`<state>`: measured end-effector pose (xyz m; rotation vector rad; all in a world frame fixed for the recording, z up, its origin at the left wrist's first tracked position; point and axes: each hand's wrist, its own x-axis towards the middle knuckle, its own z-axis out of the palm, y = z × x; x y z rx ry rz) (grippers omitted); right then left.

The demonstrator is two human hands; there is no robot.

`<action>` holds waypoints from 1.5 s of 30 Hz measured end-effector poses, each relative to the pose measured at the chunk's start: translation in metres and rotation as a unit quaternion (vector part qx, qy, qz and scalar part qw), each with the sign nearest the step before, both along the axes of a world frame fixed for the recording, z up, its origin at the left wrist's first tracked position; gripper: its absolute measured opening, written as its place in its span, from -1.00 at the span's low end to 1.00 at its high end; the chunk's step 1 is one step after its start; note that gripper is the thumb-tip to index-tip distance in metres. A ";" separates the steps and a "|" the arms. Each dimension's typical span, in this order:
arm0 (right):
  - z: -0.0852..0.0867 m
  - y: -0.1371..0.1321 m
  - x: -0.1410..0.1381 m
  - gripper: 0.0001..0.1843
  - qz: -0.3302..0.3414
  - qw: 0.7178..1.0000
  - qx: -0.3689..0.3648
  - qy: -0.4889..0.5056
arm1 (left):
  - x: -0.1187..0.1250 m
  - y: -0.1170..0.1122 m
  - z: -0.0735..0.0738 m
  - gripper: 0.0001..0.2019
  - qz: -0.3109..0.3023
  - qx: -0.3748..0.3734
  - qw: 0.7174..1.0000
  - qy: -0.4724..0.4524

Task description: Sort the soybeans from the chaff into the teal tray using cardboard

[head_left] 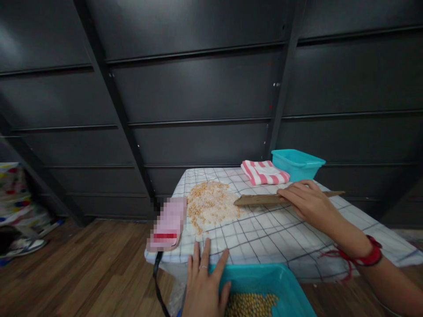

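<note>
My right hand (306,200) grips a long, flat brown strip (256,200), cardboard or thin wood, over the checked cloth. The strip's left end touches the edge of a spread pile (211,204) of yellow, bean-like grains mixed with finer pale grains. My left hand (205,281) has its fingers spread, the tips on the cloth's front edge and the thumb beside a turquoise basin (291,288). Greenish-yellow beans (253,304) lie in this basin, which is partly cut off by the lower frame edge.
A white checked cloth (274,237) covers the table. At the back right are a folded pink-striped towel (264,171) and a second turquoise basin (297,163). On the left edge lies a blurred-out pink object (170,222), with a black strap (157,277) hanging below it.
</note>
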<state>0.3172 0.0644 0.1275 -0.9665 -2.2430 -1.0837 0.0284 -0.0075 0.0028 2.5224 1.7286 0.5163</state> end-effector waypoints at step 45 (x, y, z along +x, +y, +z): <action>0.003 -0.038 -0.003 -0.82 -0.001 1.000 -0.005 -0.019 | 0.011 -0.007 0.002 -0.45 0.039 0.046 0.998 0.022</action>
